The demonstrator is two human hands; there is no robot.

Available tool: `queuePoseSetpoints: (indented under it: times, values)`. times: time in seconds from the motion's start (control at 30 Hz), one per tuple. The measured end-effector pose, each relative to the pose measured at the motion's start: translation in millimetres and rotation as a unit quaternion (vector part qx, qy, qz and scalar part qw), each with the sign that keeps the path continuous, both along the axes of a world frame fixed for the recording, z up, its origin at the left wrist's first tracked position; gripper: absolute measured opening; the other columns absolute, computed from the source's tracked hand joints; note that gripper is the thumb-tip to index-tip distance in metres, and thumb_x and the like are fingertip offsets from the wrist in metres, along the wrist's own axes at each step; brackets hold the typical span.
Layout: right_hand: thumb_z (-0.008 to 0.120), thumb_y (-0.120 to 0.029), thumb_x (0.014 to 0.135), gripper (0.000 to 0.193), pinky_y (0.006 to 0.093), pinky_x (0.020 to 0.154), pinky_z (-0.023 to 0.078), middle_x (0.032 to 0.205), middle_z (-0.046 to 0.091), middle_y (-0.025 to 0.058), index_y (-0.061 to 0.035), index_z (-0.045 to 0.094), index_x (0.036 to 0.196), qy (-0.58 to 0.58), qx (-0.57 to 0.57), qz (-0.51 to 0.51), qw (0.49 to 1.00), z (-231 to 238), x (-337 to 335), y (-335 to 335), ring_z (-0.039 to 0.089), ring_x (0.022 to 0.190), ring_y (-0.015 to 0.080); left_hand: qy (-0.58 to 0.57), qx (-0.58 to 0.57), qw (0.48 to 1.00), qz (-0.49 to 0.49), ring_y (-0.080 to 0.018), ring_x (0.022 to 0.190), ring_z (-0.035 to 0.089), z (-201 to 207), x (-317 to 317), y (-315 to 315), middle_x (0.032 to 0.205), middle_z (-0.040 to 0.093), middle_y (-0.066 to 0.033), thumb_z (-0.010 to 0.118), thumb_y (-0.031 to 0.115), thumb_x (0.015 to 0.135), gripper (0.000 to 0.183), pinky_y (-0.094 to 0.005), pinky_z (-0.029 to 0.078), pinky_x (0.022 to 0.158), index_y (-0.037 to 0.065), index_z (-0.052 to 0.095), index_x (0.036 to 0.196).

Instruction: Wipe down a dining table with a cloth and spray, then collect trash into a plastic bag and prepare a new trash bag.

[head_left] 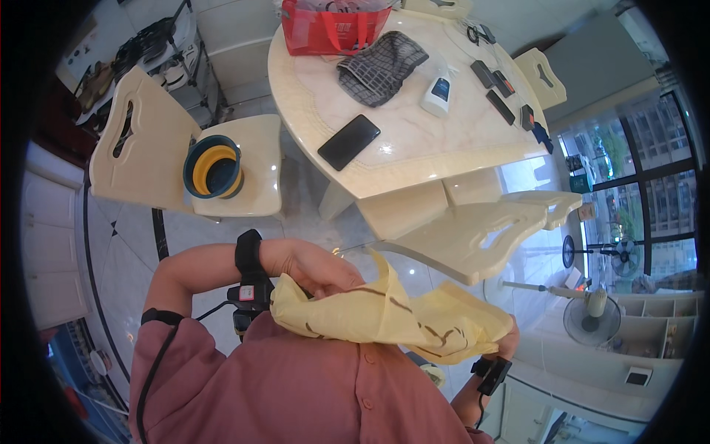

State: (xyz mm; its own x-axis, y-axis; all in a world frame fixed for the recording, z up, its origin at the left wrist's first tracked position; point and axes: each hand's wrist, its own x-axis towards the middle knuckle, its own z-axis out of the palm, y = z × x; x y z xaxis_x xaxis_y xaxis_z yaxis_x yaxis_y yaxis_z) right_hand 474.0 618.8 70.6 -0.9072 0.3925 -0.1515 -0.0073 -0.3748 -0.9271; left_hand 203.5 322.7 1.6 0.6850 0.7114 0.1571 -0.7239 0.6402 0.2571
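A creased yellow cloth [384, 311] with brown line markings stretches across the front of my body at chest height. My left hand [322, 268] is closed on its upper left part, fingers bent and partly sunk behind the folds. At the cloth's right end, my right hand [509, 339] grips the edge; most of its fingers are hidden behind the fabric. Between the hands the cloth bunches, with one corner poking upward. Whether it is a bag, an apron or a plain sheet I cannot make out.
Ahead stands a cream table [296, 96] with a black phone [349, 142], a white bottle [437, 96], a grey checked cloth [381, 68] and a red bag [333, 31]. A blue-and-yellow bucket [213, 167] rests on a chair [259, 159]. Another chair [473, 229] stands close ahead.
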Motion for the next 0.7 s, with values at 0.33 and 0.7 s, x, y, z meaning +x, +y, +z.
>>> queuePoseSetpoints:
  times: [0.33, 0.7]
  values:
    - [0.061, -0.012, 0.075, 0.035, 0.0380, 0.073, 0.051, 0.094, 0.061, 0.0188, 0.0079, 0.053, 0.102, 0.001, 0.080, -0.137, 0.987, -17, 18, 24, 0.062, 0.081, 0.0285, 0.664, 0.082, 0.573, 0.473, -0.0059, 0.079, 0.051, 19, -54, -19, 0.080, 0.056, 0.0023, 0.057, 0.015, 0.084, 0.013, -0.0219, 0.042, 0.072, 0.002, 0.058, 0.083]
    - [0.040, -0.036, 0.092, 0.044, 0.0346, 0.080, 0.047, 0.107, 0.056, 0.0121, 0.0004, 0.047, 0.116, -0.022, -0.026, -0.197, 0.980, 32, -94, -40, 0.056, 0.093, 0.0227, 0.056, -0.191, 0.812, 0.549, -0.0169, 0.105, 0.049, -8, -57, 21, 0.116, 0.050, -0.0093, 0.048, 0.048, 0.086, 0.055, -0.0327, 0.038, 0.092, 0.005, 0.043, 0.120]
